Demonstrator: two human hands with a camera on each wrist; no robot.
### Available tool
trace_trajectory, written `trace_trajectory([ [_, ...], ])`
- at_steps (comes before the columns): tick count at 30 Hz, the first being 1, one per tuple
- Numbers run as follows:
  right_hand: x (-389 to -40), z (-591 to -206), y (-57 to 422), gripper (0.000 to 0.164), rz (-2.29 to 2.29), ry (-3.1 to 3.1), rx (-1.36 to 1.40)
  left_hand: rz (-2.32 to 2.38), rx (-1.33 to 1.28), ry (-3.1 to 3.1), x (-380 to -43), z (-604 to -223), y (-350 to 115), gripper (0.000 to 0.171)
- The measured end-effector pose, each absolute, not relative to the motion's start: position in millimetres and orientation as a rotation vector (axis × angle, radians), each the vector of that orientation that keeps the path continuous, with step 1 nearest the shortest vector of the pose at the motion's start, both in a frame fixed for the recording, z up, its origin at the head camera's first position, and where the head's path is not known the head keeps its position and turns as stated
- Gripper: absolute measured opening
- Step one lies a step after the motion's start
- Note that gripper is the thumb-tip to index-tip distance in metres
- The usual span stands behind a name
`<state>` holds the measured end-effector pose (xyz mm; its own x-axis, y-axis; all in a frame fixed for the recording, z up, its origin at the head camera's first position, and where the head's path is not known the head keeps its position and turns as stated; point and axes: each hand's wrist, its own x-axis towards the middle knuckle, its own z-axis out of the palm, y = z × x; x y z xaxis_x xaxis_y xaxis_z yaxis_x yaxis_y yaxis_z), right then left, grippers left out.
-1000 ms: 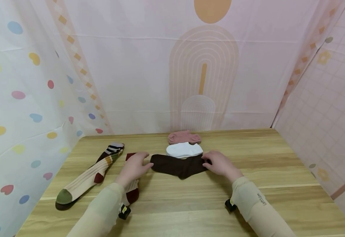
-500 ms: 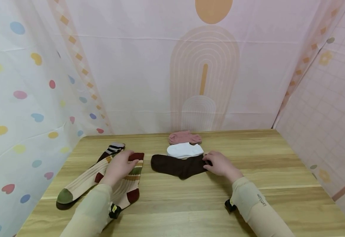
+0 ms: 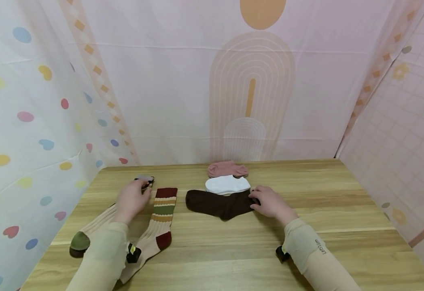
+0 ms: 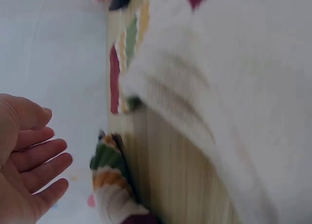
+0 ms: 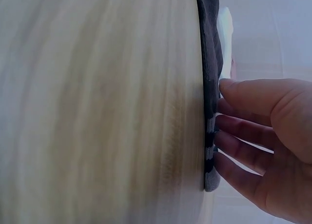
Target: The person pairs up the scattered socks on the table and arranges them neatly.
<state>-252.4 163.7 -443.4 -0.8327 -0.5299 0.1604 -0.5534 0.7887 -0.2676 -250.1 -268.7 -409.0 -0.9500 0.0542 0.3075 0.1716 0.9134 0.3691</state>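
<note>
The dark brown sock [image 3: 212, 204] lies flat across the middle of the worktop [image 3: 234, 258], its cuff to the right and its toe to the left. Its far edge meets the white socks [image 3: 227, 184], and beyond those sit the pink socks [image 3: 224, 169], so the low items form a row running away from the near side, each lying level.

At the cuff, the right hand [image 3: 272, 202] reaches in with fingertips touching the fabric and fingers fairly straight; a light touch there probably keeps that end from sliding. Whether the thumb pinches any cloth, I cannot tell.

To the left, the cream sock with maroon heel [image 3: 151, 236] is laid lengthwise, cuff far, its foot passing beneath the left forearm. Further left, the cream sock with green toe [image 3: 96, 227] rests slantwise upon another dark sock [image 3: 76, 253], which shows at the toe. The left hand [image 3: 130, 202] is over their cuff end, fingers loosely extended, thumb apart, holding nothing; the left wrist view shows a gap before the striped cuff.

A patterned curtain [image 3: 168, 101] hangs behind.
</note>
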Motion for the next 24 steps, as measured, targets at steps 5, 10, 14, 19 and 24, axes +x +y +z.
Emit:
trace_trajectory([
  [5,-253.6,-445.3,163.1,0.027,0.472,-2.899,0.876,-0.565,-0.061,-2.799,-256.4,-409.8,-282.2,0.033],
  [10,-256.9,-448.1,164.2,0.027,0.486,-2.9,0.877,-0.561,-0.007,-2.836,-259.9,-410.9,-291.4,0.034],
  [14,-257.2,-447.4,164.7,0.028,0.496,-2.916,0.874,-0.566,0.028,-2.864,-262.4,-412.7,-294.7,0.035],
  [19,-257.2,-446.6,164.7,0.027,0.492,-2.914,0.869,-0.551,0.046,-2.893,-266.1,-414.5,-296.4,0.037],
  [24,-256.0,-445.5,164.9,0.027,0.493,-2.919,0.861,-0.522,0.063,-2.886,-269.8,-416.9,-296.4,0.035],
])
